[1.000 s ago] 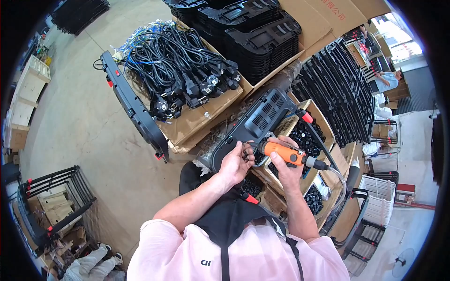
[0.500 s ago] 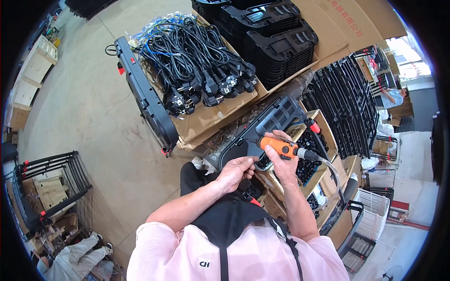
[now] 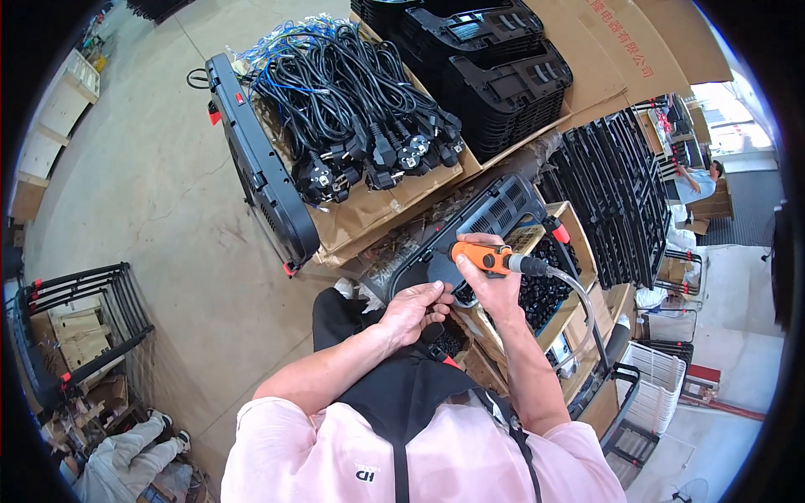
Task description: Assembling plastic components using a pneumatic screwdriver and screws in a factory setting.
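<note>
Brown cardboard box (image 3: 381, 210) under black cables, upper centre; flattened brown cardboard sheet (image 3: 620, 42) with red print, top right; open brown carton (image 3: 579, 243) of small black parts, centre right

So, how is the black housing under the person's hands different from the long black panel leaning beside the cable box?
The black housing lies flat under the left hand and the orange power screwdriver held by the right hand; the long black panel stands on its edge, untouched. The housing shows vent slots; the panel shows small red parts. Both are black plastic.
</note>
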